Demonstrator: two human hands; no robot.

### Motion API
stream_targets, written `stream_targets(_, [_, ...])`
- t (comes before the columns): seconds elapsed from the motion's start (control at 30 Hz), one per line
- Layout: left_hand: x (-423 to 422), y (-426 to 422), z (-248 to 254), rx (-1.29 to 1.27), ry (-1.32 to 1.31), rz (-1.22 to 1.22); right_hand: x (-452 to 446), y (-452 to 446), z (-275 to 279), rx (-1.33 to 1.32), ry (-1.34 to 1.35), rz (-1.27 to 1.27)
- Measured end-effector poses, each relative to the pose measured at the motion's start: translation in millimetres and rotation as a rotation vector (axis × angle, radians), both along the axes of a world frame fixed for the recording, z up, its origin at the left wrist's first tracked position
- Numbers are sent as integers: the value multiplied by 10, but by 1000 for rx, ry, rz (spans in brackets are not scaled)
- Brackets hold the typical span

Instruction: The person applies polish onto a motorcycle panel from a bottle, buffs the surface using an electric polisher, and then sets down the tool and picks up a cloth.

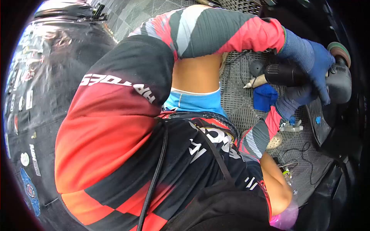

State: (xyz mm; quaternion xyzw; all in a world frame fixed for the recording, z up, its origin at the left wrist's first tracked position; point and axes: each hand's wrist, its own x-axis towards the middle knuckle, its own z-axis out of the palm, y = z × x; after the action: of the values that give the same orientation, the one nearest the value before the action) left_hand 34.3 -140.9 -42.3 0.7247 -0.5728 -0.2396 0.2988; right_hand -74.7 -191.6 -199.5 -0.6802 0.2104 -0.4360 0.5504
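Note:
A black polisher (pixel 287 74) with a green and reddish-brown round pad (pixel 339 54) is held in both my gloved hands. My left hand (pixel 318 65), in a blue knit glove, has its fingers wrapped over the tool near its dark head (pixel 339 84). From below, my right hand (pixel 296 99), in a grey-blue glove, closes on the tool's body; its fingertips are partly hidden behind the left hand. A pale tapered end (pixel 256 81) points left, in line with the polisher's body. Whether the pad touches the dark panel (pixel 356 34) beside it I cannot tell.
A blue cloth (pixel 265 97) lies on the grey perforated mat (pixel 237 109) beneath the tool. Nearby are a round grey piece (pixel 257 68), a small clear bottle (pixel 291 128), a beige perforated shoe (pixel 274 141) and a loose black cord (pixel 307 156). A stickered black surface (pixel 46 127) stands at left.

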Motion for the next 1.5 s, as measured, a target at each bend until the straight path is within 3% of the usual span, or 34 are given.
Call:
stream_targets(0.13, [2, -41, 101, 3, -19, -119, -90, 36, 23, -25, 57, -63])
stream_targets(0.3, [-77, -58, 47, -154, 58, -59, -35, 75, 53, -91, 120, -262])
stream_targets(0.37, [-69, -9, 113, -179, 79, -159, 209, -30, -96, -195, -47, -288])
stream_targets(0.43, [-48, 58, 103, -160, 91, -55, 213, -11, 47, -307, -179, -279])
stream_targets(0.5, [-8, 134, 72, -197, 137, -66, -16, 165, 489, -343, 236, -151])
stream_targets(0.53, [10, 180, 89, -231, 180, -37, -19, 194, 566, -341, 241, -183])
stream_targets(0.6, [45, 304, 165, -204, 169, -36, 1, 270, 665, -110, 142, 59])
stream_targets(0.73, [103, 490, 248, -162, 241, -1, 102, 453, 727, 136, -129, 69])
stream_targets(0.83, [91, 475, 298, -123, 265, 24, 34, 395, 811, 130, 7, 105])
stream_targets(1.13, [-66, 54, -12, -51, 304, -59, -96, 208, 518, 197, -152, -25])
stream_targets(1.3, [-154, -251, -42, -39, 20, -147, -154, 62, 322, 119, -89, -150])
stream_targets(1.37, [-239, -386, -64, -11, 86, -174, -144, 33, 227, 241, -273, -170])
stream_targets(1.43, [-315, -506, -110, 16, 151, -200, -227, 12, 165, 229, -250, -192])
stream_targets(1.5, [-399, -629, -166, 43, 9, -178, -250, -10, 80, 216, -226, -211])
